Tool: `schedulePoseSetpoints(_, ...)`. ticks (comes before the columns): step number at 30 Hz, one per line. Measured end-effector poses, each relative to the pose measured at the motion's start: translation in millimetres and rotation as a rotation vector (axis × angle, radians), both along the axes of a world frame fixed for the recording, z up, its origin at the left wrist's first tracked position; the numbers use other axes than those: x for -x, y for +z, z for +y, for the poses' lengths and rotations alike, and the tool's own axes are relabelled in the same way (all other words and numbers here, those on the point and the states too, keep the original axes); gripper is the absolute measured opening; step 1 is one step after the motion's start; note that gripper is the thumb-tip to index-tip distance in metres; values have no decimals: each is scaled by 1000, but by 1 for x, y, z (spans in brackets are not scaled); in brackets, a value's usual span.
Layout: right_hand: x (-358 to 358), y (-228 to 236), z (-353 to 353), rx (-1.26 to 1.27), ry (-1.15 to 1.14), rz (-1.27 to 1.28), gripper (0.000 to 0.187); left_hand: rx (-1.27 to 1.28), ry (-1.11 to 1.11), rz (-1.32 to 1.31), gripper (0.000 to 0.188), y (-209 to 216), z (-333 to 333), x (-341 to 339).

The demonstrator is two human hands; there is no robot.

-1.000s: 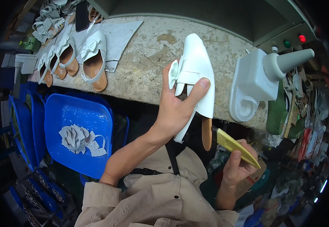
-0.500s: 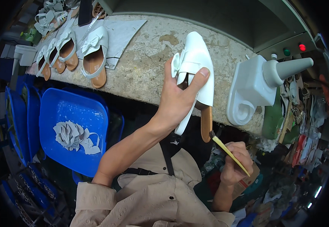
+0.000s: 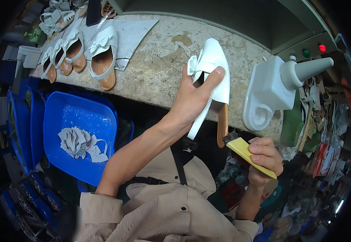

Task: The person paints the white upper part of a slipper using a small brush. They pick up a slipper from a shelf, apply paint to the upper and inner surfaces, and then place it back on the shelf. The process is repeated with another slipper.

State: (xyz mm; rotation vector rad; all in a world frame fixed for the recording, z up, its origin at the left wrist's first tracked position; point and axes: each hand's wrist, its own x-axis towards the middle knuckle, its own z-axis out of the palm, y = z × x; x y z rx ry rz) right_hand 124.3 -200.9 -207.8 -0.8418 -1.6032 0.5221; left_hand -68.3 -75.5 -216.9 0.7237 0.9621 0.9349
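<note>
A white shoe (image 3: 213, 56) with a bow and a loose heel strap is gripped by my left hand (image 3: 191, 97), thumb across its upper. Its brown insole (image 3: 222, 125) sticks out bare toward me past the bench's front edge. In my right hand (image 3: 265, 157) is a brush (image 3: 246, 153) with a flat yellow handle, fingers wrapped round it. The dark bristles lie at the heel end of the insole, at or very near its edge. My left palm and the inside of the shoe are mostly hidden.
Several white bow sandals (image 3: 103, 60) stand on the stone-like bench (image 3: 155, 68) at the left. A white dispenser bottle (image 3: 270, 88) with a grey cone stands at the right. Below left, a blue basin (image 3: 58, 161) holds grey-white strap pieces (image 3: 78, 143). A grey metal box (image 3: 296, 40) rises behind.
My right hand has turned the brush so its broad yellow side shows, and moved slightly right and up. The shoe has shifted a little, its toe now lower.
</note>
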Motion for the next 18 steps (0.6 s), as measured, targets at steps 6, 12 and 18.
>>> schedulePoseSetpoints(6,-12,10,4,-39,19,-20,17,8,3,29,44,-11,0,-4)
schedulePoseSetpoints(12,1,25,17,-42,-4,-104,18,16,35,-15,48,-13,1,-7)
schedulePoseSetpoints(18,-6,28,7,-50,21,-257,16,76,49,-16,49,-9,-2,-8)
